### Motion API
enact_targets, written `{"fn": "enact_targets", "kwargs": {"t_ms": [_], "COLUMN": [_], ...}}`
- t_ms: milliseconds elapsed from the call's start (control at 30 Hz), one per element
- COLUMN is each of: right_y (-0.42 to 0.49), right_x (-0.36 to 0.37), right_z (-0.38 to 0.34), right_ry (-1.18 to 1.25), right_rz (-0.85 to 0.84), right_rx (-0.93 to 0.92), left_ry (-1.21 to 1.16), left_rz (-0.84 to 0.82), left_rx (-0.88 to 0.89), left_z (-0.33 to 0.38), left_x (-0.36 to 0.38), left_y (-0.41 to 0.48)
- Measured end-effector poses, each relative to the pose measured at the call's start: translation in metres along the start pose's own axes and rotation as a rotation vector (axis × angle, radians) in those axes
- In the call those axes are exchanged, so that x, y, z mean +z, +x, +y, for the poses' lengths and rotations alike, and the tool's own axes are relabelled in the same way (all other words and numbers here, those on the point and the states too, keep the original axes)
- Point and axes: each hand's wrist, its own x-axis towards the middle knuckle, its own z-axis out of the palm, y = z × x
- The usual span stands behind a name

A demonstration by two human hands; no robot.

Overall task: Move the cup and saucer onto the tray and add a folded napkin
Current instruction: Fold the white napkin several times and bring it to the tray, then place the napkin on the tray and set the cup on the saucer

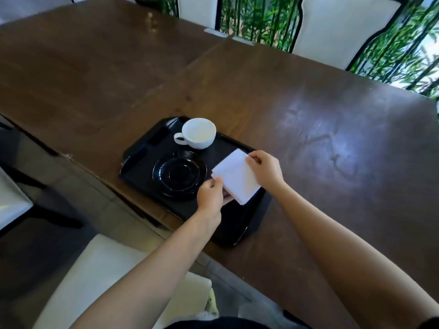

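- Both hands pinch the folded white napkin (pixel 236 178): left hand (pixel 210 198) grips its near-left corner, thumb on top and fingers underneath; right hand (pixel 266 168) nips the far-right edge between thumb and fingertips.
- Napkin sits over the right half of the black tray (pixel 152 148), its near corner lifted off the tray floor by the left fingers; whether the rest touches the tray cannot be told.
- White cup (pixel 199 132) stands upright on the tray at its far side, handle pointing left, empty as far as the rim shows.
- Black saucer (pixel 179 174) lies flat on the tray, nearer than the cup and apart from it — the cup is not on the saucer. Saucer's right rim is just beside the napkin's left corner.
- Tray lies at an angle near the table's near-left edge; its near corner reaches close to that edge, and its raised rim runs all round, with handle slots on the left side.
- Dark wooden table (pixel 308 115) is bare to the right of the tray and beyond it — wide open surface on those sides. A seam crosses the top behind the tray.
- Left of the table edge, floor and a white-cushioned chair seat (pixel 99 276) sit below the forearms.
- White chair backs (pixel 332 27) stand along the far edge, green bamboo (pixel 256 17) behind them.
- Writing: none readable on cup, tray or napkin.
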Motion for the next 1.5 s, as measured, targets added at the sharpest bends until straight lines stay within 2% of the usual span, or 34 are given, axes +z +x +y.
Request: {"fn": "enact_targets", "kwargs": {"t_ms": [200, 333, 667, 833, 900, 1000, 1067, 1100, 1267, 1500], "right_y": [0.003, 0.008, 0.016, 0.019, 0.018, 0.011, 0.002, -0.003, -0.022, -0.022], "right_x": [0.031, 0.042, 0.045, 0.043, 0.042, 0.043, 0.043, 0.043, 0.044, 0.046], "right_z": [0.006, 0.004, 0.016, 0.019, 0.019, 0.018, 0.019, 0.020, 0.033, 0.035], "right_ry": [-0.241, -0.318, -0.336, -0.347, -0.382, -0.491, -0.526, -0.555, -0.664, -0.711], "right_rz": [-0.160, -0.209, -0.227, -0.224, -0.248, -0.325, -0.364, -0.388, -0.508, -0.570], "right_rx": [-0.058, -0.093, -0.086, -0.142, -0.162, -0.268, -0.342, -0.368, -0.367, -0.357], "left_ry": [-0.038, -0.029, 0.157, 0.284, 0.489, 0.991, 1.134, 1.193, 1.465, 1.559], "left_rz": [0.017, 0.042, -0.044, -0.102, -0.114, -0.058, -0.054, -0.080, -0.177, -0.198], "left_rx": [-0.213, -0.325, -0.373, -0.411, -0.282, 0.250, 0.589, 0.672, 0.680, 0.682], "left_z": [-0.010, -0.009, -0.003, 0.004, 0.004, 0.004, 0.000, -0.003, -0.035, -0.048], "left_x": [-0.017, -0.023, -0.033, -0.036, -0.039, -0.046, -0.045, -0.044, -0.048, -0.055], "left_y": [0.012, 0.022, 0.029, 0.019, 0.015, 0.013, 0.014, 0.016, 0.028, 0.031]}}
